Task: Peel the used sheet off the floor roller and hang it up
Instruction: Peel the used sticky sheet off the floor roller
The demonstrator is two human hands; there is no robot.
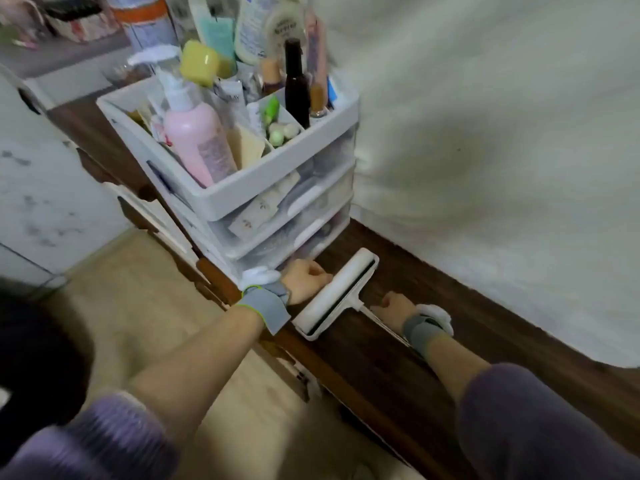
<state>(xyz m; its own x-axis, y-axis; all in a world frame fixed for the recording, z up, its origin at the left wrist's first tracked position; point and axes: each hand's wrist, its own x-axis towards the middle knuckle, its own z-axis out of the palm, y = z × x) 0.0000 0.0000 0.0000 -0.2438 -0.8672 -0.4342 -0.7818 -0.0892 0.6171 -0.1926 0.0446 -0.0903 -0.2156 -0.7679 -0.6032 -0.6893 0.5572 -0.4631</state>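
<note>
The white floor roller [337, 292] lies on a dark wooden surface [450, 306], its sticky roll pointing up-left and its thin handle [384, 323] running down-right. My left hand [306, 277] is curled against the upper side of the roll, touching its sheet; the fingertips are hidden behind the hand. My right hand [394, 304] is closed around the handle just below the roller head. Both wrists wear grey straps. The frame is slightly blurred.
A white plastic drawer unit [277, 188] full of bottles stands right behind my left hand. A pale wall [502, 150] runs along the right. The wooden surface's front edge drops to beige flooring [166, 323] on the left.
</note>
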